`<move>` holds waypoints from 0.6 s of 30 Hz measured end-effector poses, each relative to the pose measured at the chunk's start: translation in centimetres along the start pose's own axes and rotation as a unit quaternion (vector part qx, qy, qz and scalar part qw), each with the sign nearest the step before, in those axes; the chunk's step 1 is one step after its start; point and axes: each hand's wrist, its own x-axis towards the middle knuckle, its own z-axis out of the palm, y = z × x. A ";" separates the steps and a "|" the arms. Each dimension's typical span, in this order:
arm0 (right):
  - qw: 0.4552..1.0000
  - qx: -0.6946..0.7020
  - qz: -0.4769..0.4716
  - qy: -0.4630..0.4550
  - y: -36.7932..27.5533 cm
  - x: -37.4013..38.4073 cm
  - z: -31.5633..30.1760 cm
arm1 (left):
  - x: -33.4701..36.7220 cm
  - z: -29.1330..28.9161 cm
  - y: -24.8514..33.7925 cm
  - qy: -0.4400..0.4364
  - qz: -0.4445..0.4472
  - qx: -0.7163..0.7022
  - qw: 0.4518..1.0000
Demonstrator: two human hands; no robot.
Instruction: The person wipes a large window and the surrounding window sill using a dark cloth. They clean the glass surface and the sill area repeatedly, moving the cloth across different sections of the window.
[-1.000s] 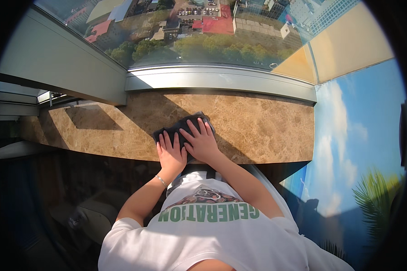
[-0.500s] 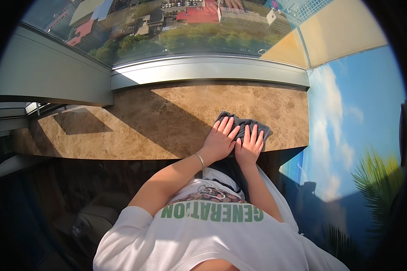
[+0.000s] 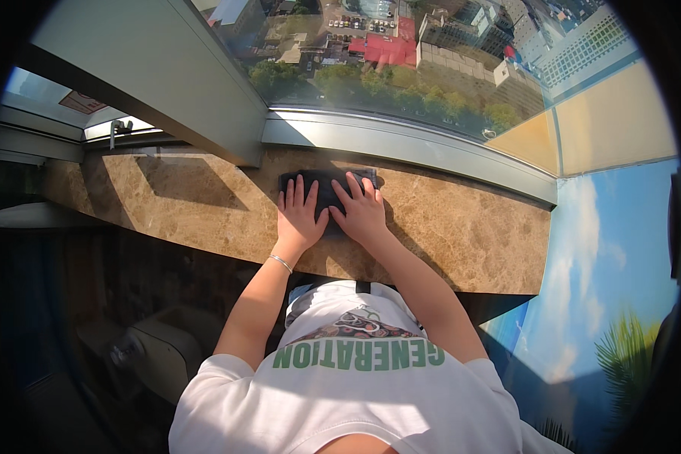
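A dark grey cloth [image 3: 327, 181] lies spread on the brown marbled windowsill [image 3: 461, 227], close to the window frame. My left hand [image 3: 300, 219] presses flat on its left part with the fingers spread. On its right part rests my right hand [image 3: 361, 216], palm down, fingers apart. The two thumbs nearly meet over the cloth's middle. Both palms hide much of the cloth's near side. A thin bracelet [image 3: 281, 262] circles my left wrist.
A thick grey window post [image 3: 166, 83] juts over the sill left of the cloth. Behind runs the pale window frame [image 3: 401, 144]. A window handle [image 3: 119, 130] shows at far left. On the right stands a sky-painted wall [image 3: 575, 287]. A beige seat [image 3: 163, 352] sits below left.
Both hands and the cloth have moved left along the sill, from near its right part to beside the post. The cloth lies wider and flatter now. The view has turned.
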 end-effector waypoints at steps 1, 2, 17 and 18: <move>1.000 0.002 -0.006 0.002 -0.6 1.0 0.4 | 0.5 -0.2 -1.2 -0.006 -0.010 0.008 1.000; 1.000 -0.002 -0.012 0.002 -1.1 2.0 0.7 | 1.1 -0.3 -2.2 -0.005 -0.025 0.034 0.999; 0.983 0.154 -0.104 0.012 -3.2 9.7 3.4 | 5.2 0.6 -4.3 0.112 -0.104 -0.106 0.983; 0.976 0.182 -0.111 0.037 -4.1 10.3 2.6 | 5.0 -0.8 -4.5 0.157 -0.112 -0.096 0.977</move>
